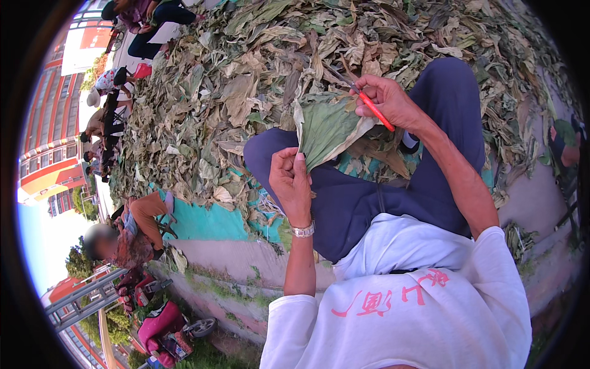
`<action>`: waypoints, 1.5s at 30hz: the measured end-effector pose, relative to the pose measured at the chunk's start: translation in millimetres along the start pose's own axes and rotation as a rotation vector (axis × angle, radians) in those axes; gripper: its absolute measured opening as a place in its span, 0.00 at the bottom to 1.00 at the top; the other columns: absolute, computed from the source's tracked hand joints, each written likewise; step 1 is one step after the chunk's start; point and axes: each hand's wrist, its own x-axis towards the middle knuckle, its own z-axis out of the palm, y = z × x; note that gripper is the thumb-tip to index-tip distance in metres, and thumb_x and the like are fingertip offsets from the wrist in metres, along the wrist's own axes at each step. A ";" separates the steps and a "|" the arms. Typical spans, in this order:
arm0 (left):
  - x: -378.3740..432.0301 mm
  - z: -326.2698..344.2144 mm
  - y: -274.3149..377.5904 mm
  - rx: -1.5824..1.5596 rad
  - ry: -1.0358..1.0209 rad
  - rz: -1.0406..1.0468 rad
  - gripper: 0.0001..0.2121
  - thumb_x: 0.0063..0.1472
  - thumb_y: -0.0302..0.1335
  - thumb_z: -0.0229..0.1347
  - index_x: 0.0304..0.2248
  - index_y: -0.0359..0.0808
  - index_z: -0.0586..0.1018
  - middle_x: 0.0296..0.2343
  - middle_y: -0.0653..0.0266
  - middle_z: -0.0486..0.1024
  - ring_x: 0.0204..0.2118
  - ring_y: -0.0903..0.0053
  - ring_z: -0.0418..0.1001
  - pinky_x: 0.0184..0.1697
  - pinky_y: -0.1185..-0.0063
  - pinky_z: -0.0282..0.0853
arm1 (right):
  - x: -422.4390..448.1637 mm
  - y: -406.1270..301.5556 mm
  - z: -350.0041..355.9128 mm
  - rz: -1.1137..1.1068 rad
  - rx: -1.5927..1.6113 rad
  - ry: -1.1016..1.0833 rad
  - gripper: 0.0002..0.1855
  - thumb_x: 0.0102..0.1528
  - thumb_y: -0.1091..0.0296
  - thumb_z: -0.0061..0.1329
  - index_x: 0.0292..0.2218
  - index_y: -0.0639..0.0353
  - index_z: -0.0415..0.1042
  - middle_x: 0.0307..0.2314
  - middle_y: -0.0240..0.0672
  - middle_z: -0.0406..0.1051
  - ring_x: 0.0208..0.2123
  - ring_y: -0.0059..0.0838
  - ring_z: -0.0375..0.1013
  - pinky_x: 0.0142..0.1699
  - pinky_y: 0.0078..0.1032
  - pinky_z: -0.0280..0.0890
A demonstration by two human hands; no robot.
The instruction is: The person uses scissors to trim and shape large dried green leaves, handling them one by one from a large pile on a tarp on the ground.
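Note:
A large dried green leaf (329,124) is stretched between my two hands, above my lap. My left hand (292,180) pinches its lower left edge between thumb and fingers. With my right hand (382,101) I hold a pair of scissors with red handles (375,110), the blades pointing up and left over the leaf pile; fingers of that same hand also touch the leaf's right edge. Whether the blades touch anything is hard to tell. Dried leaves (239,92) lie in a broad heap in front of my bent knees.
Under the heap shows a green sheet (207,221). Several people sit along its left side, the closest being a person in brown trousers (147,217) on a folding stool. A concrete edge (230,258) and a parked vehicle with a pink cover (161,323) are at lower left.

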 end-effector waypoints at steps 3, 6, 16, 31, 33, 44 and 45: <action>-7.1 5.4 -6.1 -0.025 -0.090 -0.056 0.04 0.59 0.22 0.49 0.34 0.31 0.69 0.20 0.68 0.71 0.16 0.91 0.64 0.15 0.91 0.56 | 0.5 -4.1 -3.3 0.010 -0.055 0.081 0.18 0.46 0.77 0.54 0.40 0.64 0.64 0.24 0.24 0.68 0.26 0.09 0.65 0.34 0.11 0.62; -13.6 13.1 -12.1 0.031 -0.237 -0.088 0.05 0.59 0.21 0.48 0.35 0.31 0.68 0.21 0.66 0.73 0.17 0.90 0.65 0.17 0.90 0.58 | -1.8 -5.3 -9.1 0.025 -0.102 0.153 0.17 0.46 0.78 0.53 0.39 0.63 0.65 0.23 0.23 0.67 0.26 0.10 0.65 0.34 0.12 0.62; -24.7 33.6 -24.8 0.298 -0.466 -0.025 0.08 0.56 0.18 0.48 0.37 0.28 0.69 0.17 0.63 0.73 0.21 0.85 0.72 0.23 0.85 0.65 | 1.2 6.8 -16.9 0.005 -0.231 0.290 0.15 0.48 0.76 0.53 0.38 0.63 0.65 0.21 0.24 0.67 0.23 0.11 0.64 0.30 0.12 0.60; -20.6 60.9 -60.1 0.355 -0.400 0.073 0.08 0.53 0.19 0.51 0.35 0.28 0.70 0.12 0.59 0.66 0.12 0.77 0.59 0.18 0.78 0.55 | 1.7 -4.7 -21.3 -0.121 0.078 0.394 0.16 0.51 0.69 0.52 0.40 0.62 0.64 0.21 0.29 0.69 0.22 0.16 0.67 0.28 0.13 0.61; -19.5 65.8 -66.2 0.354 -0.381 0.106 0.10 0.53 0.19 0.51 0.36 0.28 0.70 0.13 0.59 0.66 0.13 0.76 0.61 0.19 0.78 0.56 | 0.6 -8.6 -20.4 -0.110 0.095 0.419 0.15 0.51 0.68 0.52 0.40 0.62 0.64 0.22 0.30 0.69 0.22 0.17 0.68 0.29 0.14 0.62; -23.8 72.7 -70.1 0.297 -0.413 0.220 0.20 0.47 0.19 0.55 0.42 0.30 0.68 0.40 0.52 0.66 0.41 0.55 0.66 0.42 0.69 0.64 | -1.5 -5.6 -24.0 -0.179 0.156 0.321 0.17 0.55 0.62 0.48 0.42 0.61 0.64 0.21 0.29 0.67 0.23 0.20 0.68 0.40 0.27 0.68; -24.5 71.9 -70.0 0.322 -0.422 0.211 0.20 0.48 0.20 0.55 0.43 0.31 0.68 0.40 0.52 0.67 0.42 0.55 0.66 0.43 0.70 0.63 | -2.3 -6.4 -23.7 -0.184 0.138 0.315 0.17 0.55 0.61 0.48 0.42 0.61 0.64 0.21 0.29 0.67 0.23 0.20 0.68 0.40 0.27 0.68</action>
